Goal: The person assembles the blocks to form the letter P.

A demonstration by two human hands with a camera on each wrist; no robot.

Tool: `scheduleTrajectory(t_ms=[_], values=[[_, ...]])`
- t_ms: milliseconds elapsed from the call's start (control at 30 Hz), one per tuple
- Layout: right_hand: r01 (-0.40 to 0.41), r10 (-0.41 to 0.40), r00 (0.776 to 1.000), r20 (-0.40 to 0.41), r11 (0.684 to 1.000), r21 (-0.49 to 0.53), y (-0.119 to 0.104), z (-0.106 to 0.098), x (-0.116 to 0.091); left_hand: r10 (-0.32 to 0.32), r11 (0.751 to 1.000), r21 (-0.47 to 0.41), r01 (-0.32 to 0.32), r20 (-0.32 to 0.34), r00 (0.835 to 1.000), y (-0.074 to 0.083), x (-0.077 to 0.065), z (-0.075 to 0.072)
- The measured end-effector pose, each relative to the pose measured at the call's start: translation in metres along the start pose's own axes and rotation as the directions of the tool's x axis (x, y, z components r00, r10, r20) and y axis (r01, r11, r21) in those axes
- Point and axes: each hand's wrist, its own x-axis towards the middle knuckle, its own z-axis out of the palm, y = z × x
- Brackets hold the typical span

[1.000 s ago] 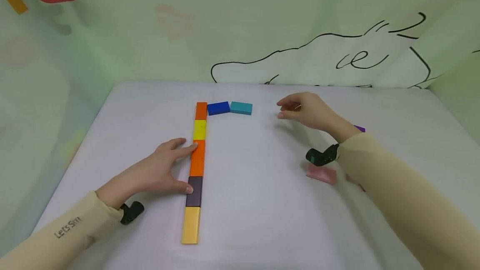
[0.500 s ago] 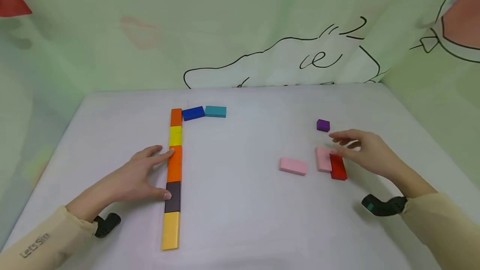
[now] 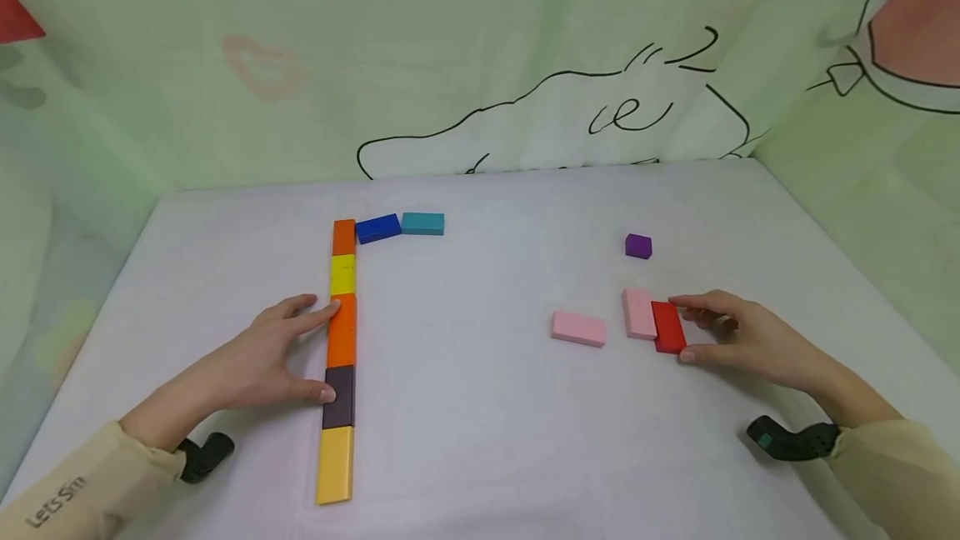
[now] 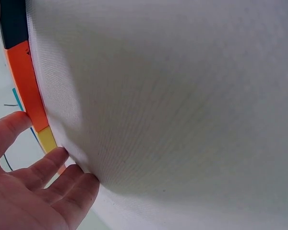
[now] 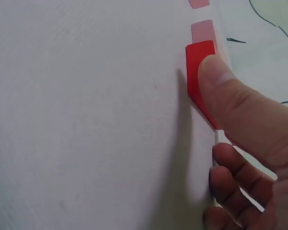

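My left hand rests on the table at the left of a straight row of blocks. Its index fingertip touches the long orange block, and its thumb tip lies on the dark grey block. A yellow block and a short orange block continue the row at the far end; a tan block forms its near end. At the right, my right hand pinches a red block between thumb and index finger. That red block is partly behind the thumb in the right wrist view.
A blue block and a teal block lead rightward from the row's far end. One pink block touches the red one; another pink block lies further left. Behind them sits a small purple block. A printed cloth hangs behind the table.
My right hand has come from the far middle of the table down to the right and taken hold of the red block. The left hand stays at the row while the head view has turned right.
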Motion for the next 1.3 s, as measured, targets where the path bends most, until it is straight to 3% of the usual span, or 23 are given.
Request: scheduleTrajectory(t_ms=[200,400,733,1033,1300], values=[[0.006,-0.007,1.0,-0.016,0.999,-0.041,0.003,-0.007,0.012,0.001,1.0,-0.009,-0.001,0.006,1.0,-0.001,0.0,0.0],[-0.037,0.049,0.993,0.109,0.993,-0.11,0.0,-0.023,0.047,0.007,1.0,-0.03,-0.007,-0.003,1.0,0.0,-0.003,0.002],[0.0,0.047,0.968,0.245,0.982,-0.191,-0.012,-0.036,0.095,-0.012,1.0,-0.027,0.011,-0.005,1.0,0.009,-0.006,0.002],[0.005,0.044,0.963,0.266,0.983,-0.183,-0.05,-0.025,0.124,-0.011,0.999,-0.038,0.01,-0.006,1.0,0.02,-0.009,0.002],[0.098,-0.052,0.955,0.293,0.984,-0.146,-0.092,-0.014,0.141,0.003,0.999,-0.054,-0.003,-0.003,1.0,0.033,-0.008,0.0]])
